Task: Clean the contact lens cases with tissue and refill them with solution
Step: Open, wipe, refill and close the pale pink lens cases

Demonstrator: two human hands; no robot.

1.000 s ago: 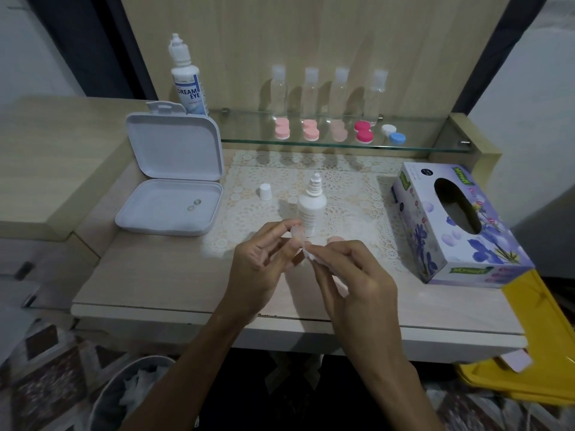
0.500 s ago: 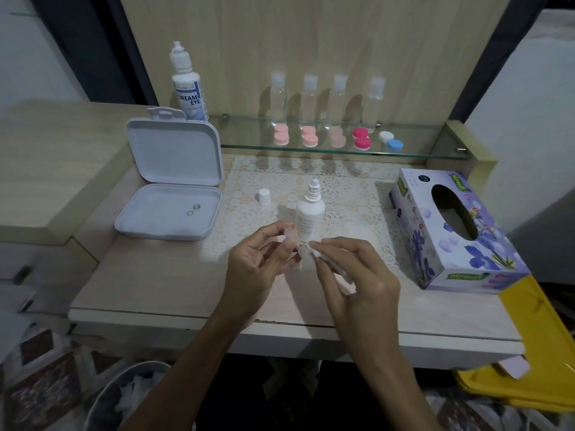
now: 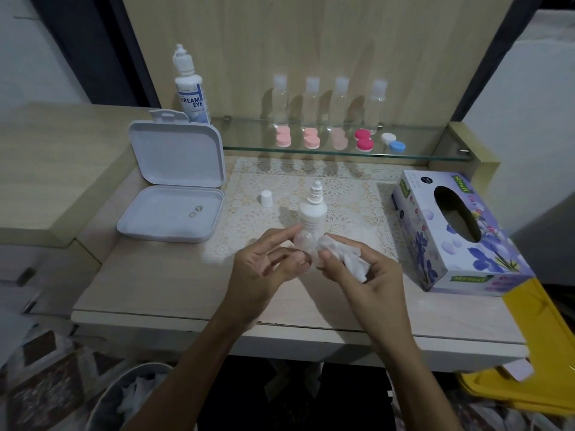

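Observation:
My left hand [image 3: 267, 265] pinches a small pale translucent lens case [image 3: 303, 242] just above the table's front middle. My right hand [image 3: 364, 275] grips a crumpled white tissue [image 3: 345, 256] and presses it against the case. Right behind the hands stands a small white solution bottle [image 3: 312, 211] with its cap off; the white cap [image 3: 266, 198] sits to its left on the lace mat. Several pink, red and white-blue lens cases [image 3: 364, 140] line the glass shelf [image 3: 435, 154].
An open white box [image 3: 174, 194] holding two lenses lies at the left. A big Dream Eye bottle [image 3: 189, 91] stands behind it. A purple tissue box [image 3: 460, 241] is at the right. Clear bottles [image 3: 339, 104] stand on the shelf. A bin [image 3: 133, 396] sits below left.
The tissue has bunched up more openly in my right hand and now shows between the fingers. Both hands stay together over the case in about the same place.

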